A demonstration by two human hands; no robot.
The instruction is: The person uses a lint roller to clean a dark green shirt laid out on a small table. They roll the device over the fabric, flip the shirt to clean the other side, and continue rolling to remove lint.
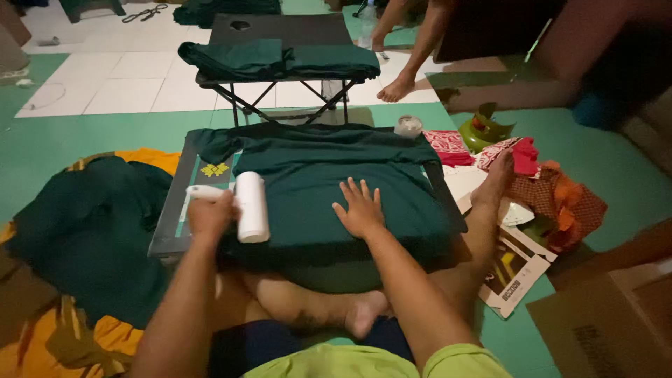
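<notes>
- The dark green shirt point(336, 189) lies folded flat on the low bench point(171, 224), in the middle of the scene; it looks soft and limp, best pinned with a flat palm.
- The lint roller point(250, 207) looks light and stiff, taken by its white handle.
- Left hand point(210, 215): grip closed around that handle, roller standing on the shirt's left edge.
- Right hand point(360, 208): fingers spread, pressed flat on the shirt.
- More green cloth point(91, 231) lies left.
</notes>
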